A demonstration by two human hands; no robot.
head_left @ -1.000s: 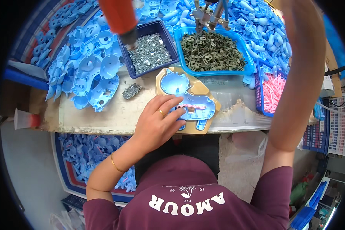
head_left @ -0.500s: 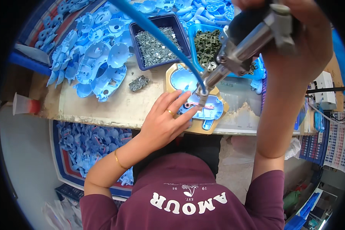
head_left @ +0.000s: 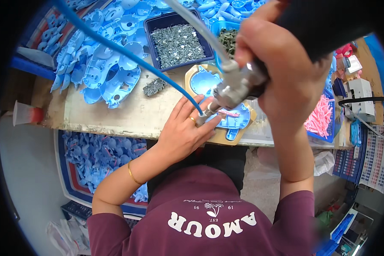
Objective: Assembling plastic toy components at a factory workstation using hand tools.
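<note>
My right hand (head_left: 286,70) is wrapped round a screwdriver-like power tool (head_left: 234,87) with a black body, a metal nose and hoses. The tool slants down to the left, its tip between the thumb and fingers of my left hand (head_left: 184,128). My left hand is open, its fingers stretched over the left edge of a light blue plastic shell (head_left: 240,120). Under the shell is a tan holding fixture (head_left: 252,116). A thin pink piece (head_left: 229,113) lies inside the shell. My fingers and the tool's nose hide the exact contact point.
Behind the fixture stand a dark blue bin (head_left: 161,64) of small metal screws and a light blue bin (head_left: 217,27) of dark green parts. A clump of screws (head_left: 155,87) lies left of the fixture. Blue shells (head_left: 111,81) pile far left; a basket (head_left: 327,137) of pink parts stands right.
The tool has moved left and tilted, its tip now at my left fingers, and the blue hose has swung left. My right hand has shifted left, uncovering the pink parts. My left hand stays nearly still.
</note>
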